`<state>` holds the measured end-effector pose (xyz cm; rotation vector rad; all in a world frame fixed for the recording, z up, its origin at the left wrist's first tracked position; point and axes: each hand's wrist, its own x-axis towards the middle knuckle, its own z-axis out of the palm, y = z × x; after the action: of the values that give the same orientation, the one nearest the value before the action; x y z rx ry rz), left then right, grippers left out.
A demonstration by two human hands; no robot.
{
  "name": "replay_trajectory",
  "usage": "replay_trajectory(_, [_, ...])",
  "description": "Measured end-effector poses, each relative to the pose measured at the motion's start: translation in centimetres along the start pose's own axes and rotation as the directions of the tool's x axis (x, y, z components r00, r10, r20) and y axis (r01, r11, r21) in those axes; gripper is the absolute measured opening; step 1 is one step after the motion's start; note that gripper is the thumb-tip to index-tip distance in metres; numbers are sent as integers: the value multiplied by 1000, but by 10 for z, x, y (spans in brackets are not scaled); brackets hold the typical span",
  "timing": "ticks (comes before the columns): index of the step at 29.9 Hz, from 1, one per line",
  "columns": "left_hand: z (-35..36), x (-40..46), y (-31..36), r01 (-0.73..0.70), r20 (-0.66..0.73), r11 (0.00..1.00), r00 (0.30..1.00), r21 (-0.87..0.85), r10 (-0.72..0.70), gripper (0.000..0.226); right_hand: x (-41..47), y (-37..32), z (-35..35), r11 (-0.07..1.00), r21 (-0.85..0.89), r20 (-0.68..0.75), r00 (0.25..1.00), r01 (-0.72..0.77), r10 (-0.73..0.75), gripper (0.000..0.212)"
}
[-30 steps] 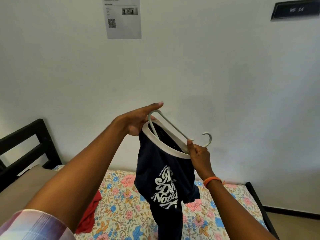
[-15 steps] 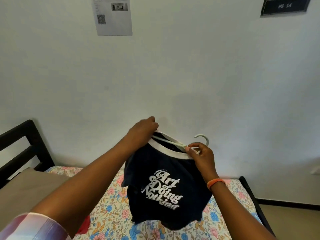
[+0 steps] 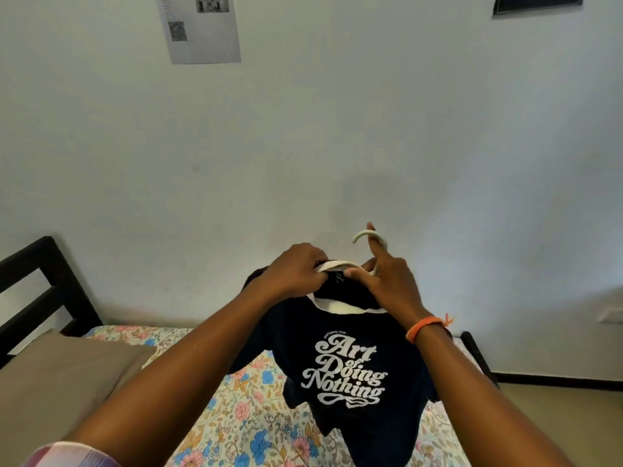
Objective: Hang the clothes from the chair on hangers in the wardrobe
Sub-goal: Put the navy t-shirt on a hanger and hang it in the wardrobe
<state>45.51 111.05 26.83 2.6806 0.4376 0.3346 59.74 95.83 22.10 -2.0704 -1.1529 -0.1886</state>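
Note:
A navy T-shirt (image 3: 347,358) with a white collar and white "Art of Doing Nothing" print hangs in the air over the bed. A pale plastic hanger (image 3: 365,235) sits inside it; only its hook shows above the collar. My left hand (image 3: 295,273) pinches the white collar at the back of the neck. My right hand (image 3: 387,281) holds the hanger's neck and the collar, with the index finger raised along the hook. No wardrobe or chair is in view.
Below lies a bed with a floral sheet (image 3: 236,409), a tan pillow (image 3: 60,375) at the left and a black frame (image 3: 47,291). A white wall stands close ahead with a paper notice (image 3: 202,28) and a dark sign (image 3: 539,3). Tan floor (image 3: 566,419) shows at the right.
The hanger's arms have gone fully inside the shirt; only the hook now shows. My hands came together at the collar and lowered, and the shirt now hangs spread with its print facing me.

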Motion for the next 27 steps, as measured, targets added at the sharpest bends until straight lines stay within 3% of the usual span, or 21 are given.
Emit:
replay_trajectory(4, [10,-4,-6,-55,-13,971,998,234,60,34,5,16,-32,993,-99,-34,997,67,-71,89])
replay_trajectory(6, [13,-3,2,-85,-13,982,996,169,89,44,4,21,-40,990,-110,3,996,85,-85,89])
replay_trajectory(8, [17,-3,17,-89,30,996,996,-29,90,49,1,26,-49,991,-100,12,996,92,-91,91])
replay_trajectory(12, [37,1,49,-33,-28,964,999,-262,26,15,-13,29,-73,986,-124,-2,994,111,-112,89])
replay_trajectory(16, [52,-3,83,-105,-107,956,991,-275,79,8,-37,27,-98,987,-49,57,987,155,-152,84])
replay_trajectory(18, [57,-8,95,-160,-119,959,984,-234,135,6,-55,30,-113,983,-99,98,984,157,-147,86])
replay_trajectory(22, [57,-22,125,-292,-149,949,950,-121,273,10,-100,27,-144,999,-12,221,975,33,-29,83])
replay_trajectory(24, [51,-30,143,-373,-143,923,923,-94,358,12,-125,25,-156,999,-20,159,986,44,-40,73])
replay_trajectory(27, [49,-44,168,-491,-108,870,868,-34,485,13,-170,16,-176,999,33,-79,997,6,-3,48])
